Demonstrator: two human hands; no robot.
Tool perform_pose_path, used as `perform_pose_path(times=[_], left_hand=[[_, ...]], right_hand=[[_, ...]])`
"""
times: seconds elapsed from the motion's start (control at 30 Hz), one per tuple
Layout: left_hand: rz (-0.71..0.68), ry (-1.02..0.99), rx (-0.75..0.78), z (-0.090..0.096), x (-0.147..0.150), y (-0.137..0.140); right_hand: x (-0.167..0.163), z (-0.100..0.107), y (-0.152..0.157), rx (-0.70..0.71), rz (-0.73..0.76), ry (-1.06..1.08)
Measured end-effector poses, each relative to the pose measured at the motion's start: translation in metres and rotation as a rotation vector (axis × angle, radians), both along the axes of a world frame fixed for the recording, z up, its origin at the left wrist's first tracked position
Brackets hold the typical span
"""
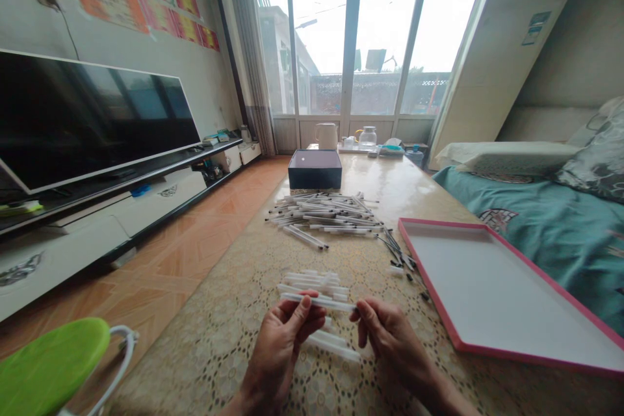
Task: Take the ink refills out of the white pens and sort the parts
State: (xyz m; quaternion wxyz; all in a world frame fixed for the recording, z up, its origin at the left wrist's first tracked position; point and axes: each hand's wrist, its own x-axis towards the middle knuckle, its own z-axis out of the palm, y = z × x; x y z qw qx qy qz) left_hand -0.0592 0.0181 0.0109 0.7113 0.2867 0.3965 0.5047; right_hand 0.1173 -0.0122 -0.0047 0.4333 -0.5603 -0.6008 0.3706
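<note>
White plastic, one slim tube [336,305] runs crosswise between my hands, and I read its long axis from the left hand [285,335], pinching its shaft, to the right hand [390,328], gripping its end; more tubes [314,278] lie just beyond the left

free tabletop [229,292], tube pile [319,214] ahead

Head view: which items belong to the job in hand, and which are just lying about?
Likely in the job:
- white tube held by both hands
- tubes near the hands
- tube pile
- small dark pieces
- possibly pink-rimmed tray, dark box

Likely just lying about:
- pitcher
- glass jug
- television
- green seat
</note>
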Motion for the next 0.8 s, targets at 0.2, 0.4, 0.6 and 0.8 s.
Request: perform_pose_path(times=[0.2,0.4,0.6,0.8], left_hand=[[0.012,-0.005,0.004,0.000,0.000,0.000],[0.000,-0.004,0.007,0.001,-0.001,0.000],[0.000,-0.007,0.019,-0.001,-0.001,0.000],[-0.004,-0.002,0.026,-0.002,-0.001,0.001]], right_hand=[[0.000,0.002,-0.001,0.004,0.026,0.054],[-0.001,-0.003,0.000,-0.023,0.006,0.077],[-0.003,-0.010,0.001,-0.077,0.039,0.192],[-0.002,-0.010,0.003,-0.059,0.025,0.193]])
